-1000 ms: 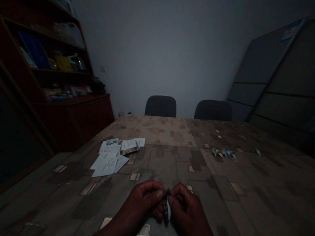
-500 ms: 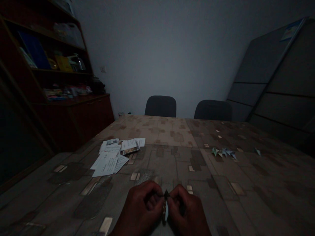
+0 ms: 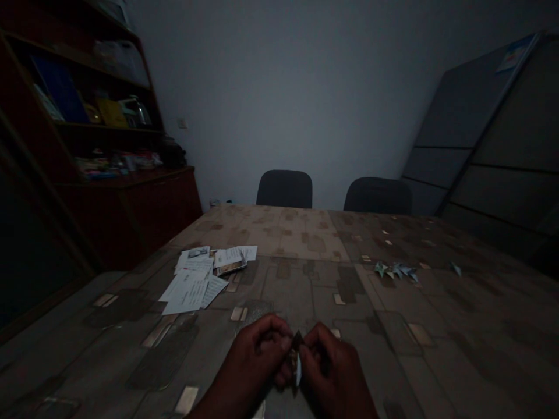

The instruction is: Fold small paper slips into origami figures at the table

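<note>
A small folded piece of paper (image 3: 298, 369), dark and patterned on one side and pale on the other, stands narrow and upright between my hands near the table's front. My left hand (image 3: 262, 355) pinches it from the left with thumb and forefinger, the other fingers curled. From the right, my right hand (image 3: 329, 364) grips its edge between thumb and bent forefinger. A dark pointed tip of the paper shows above the fingertips. Parts of its lower folds are hidden by the fingers.
Loose printed sheets (image 3: 187, 291) and a small stack of cards (image 3: 231, 260) lie left on the patterned tablecloth (image 3: 283, 233). Several small folded paper figures (image 3: 396, 271) sit to the right, with another folded figure (image 3: 456, 269) farther right. Two chairs (image 3: 285, 189) stand behind the table.
My left hand has shifted slightly up, its fingers moving along the paper. The folded paper leans a little more, its tip slightly higher and farther right. My right hand keeps its pinch.
</note>
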The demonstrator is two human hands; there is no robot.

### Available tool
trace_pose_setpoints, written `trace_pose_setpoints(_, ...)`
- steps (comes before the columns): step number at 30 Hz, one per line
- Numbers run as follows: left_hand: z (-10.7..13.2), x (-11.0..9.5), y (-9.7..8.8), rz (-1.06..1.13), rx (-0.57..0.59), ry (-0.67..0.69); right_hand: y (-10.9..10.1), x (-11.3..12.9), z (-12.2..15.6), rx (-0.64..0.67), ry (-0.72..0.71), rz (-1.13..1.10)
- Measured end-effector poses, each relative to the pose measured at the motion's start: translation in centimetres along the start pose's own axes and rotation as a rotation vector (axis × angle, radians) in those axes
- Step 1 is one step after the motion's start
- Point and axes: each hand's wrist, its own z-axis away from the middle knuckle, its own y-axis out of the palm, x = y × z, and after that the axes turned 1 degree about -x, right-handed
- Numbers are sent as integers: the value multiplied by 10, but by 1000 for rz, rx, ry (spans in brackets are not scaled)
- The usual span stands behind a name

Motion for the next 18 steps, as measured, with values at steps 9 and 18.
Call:
trace_pose_setpoints(9,-2,4,-8,157,59,-155,-6,7,0,10,55,-99)
trace_pose_setpoints(18,-1,8,-3,155,48,-152,-4,6,0,7,48,-60)
